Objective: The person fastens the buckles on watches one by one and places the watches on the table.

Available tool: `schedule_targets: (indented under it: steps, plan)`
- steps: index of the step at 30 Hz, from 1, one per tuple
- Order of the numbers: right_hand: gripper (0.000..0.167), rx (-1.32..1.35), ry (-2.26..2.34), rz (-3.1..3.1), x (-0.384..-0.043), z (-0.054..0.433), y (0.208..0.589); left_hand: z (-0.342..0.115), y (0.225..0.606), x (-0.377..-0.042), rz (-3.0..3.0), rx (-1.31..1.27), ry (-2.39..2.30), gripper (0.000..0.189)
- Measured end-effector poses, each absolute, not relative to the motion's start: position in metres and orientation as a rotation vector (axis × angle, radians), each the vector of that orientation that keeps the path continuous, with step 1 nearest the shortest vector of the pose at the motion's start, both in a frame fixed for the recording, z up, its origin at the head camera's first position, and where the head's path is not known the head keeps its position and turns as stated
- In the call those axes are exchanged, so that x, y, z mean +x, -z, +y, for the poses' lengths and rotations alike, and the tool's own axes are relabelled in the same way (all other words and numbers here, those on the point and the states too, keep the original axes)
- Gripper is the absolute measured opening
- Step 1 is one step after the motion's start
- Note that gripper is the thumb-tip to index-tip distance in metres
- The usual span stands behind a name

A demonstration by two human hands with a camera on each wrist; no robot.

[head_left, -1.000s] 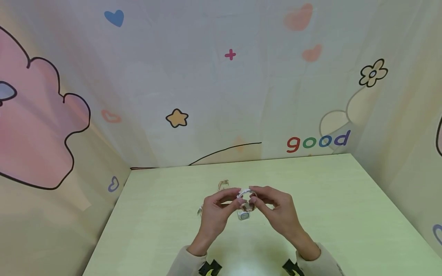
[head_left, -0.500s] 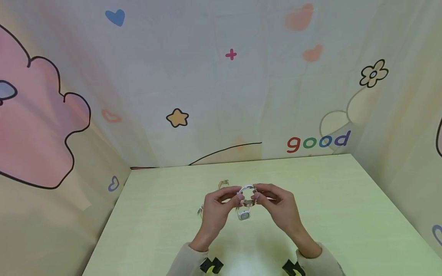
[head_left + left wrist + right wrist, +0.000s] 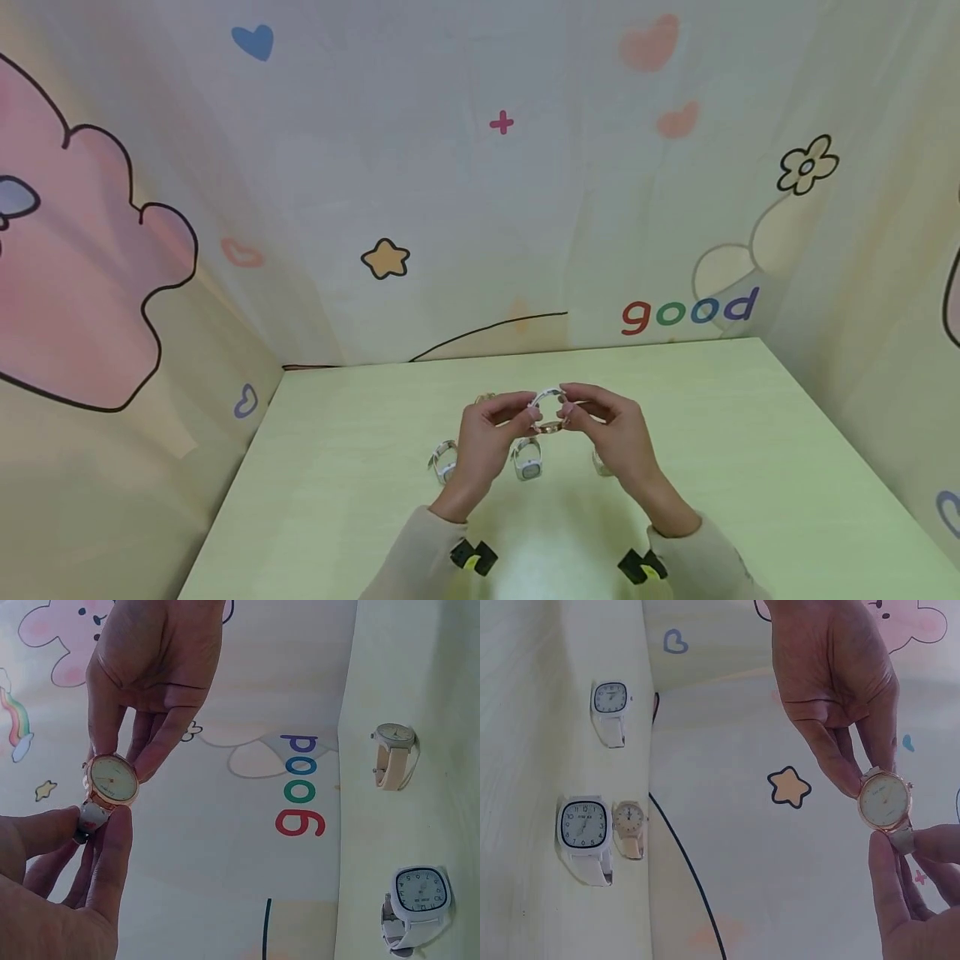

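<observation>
A wristwatch (image 3: pixel 550 427) with a round rose-gold case, pale dial and white strap is held up above the table, its strap forming a loop. My left hand (image 3: pixel 483 442) pinches one side of the strap between thumb and fingers. On the other side, beside the case, the right hand (image 3: pixel 621 429) pinches it too. The dial (image 3: pixel 113 779) faces the left wrist view, where the left hand (image 3: pixel 71 889) is below and the right hand (image 3: pixel 157 667) above. In the right wrist view the dial (image 3: pixel 885 801) also shows, between both hands. Fingers cover parts of the strap.
On the pale green table (image 3: pixel 720 467) stand several other watches. A white square one (image 3: pixel 529 472) is in the middle, another (image 3: pixel 448 475) to its left. A beige-strapped watch (image 3: pixel 394 735) is at the right, partly behind my right hand. A further beige one (image 3: pixel 630 817) stands farther back.
Both hands have risen, moving away and slightly right with the watch. The left and right watches on the table now show more; the rear one is more covered.
</observation>
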State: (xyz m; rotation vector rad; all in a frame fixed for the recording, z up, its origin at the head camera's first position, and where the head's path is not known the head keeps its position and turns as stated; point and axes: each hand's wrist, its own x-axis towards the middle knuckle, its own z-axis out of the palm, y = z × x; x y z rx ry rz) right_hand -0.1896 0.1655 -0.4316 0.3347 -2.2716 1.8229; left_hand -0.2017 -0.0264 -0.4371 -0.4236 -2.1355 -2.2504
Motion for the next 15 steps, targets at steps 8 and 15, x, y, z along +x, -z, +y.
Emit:
schedule_targets:
  steps: [8,15]
  plan:
    - [0.03,0.273,-1.887,-2.291,-0.203,0.176,0.432,-0.015,0.439,-0.215,-2.144,-0.422,2.286,0.027]
    - [0.033,0.217,-1.961,-2.306,-0.218,0.187,0.434,-0.001,0.441,-0.23,-2.148,-0.35,2.304,0.024]
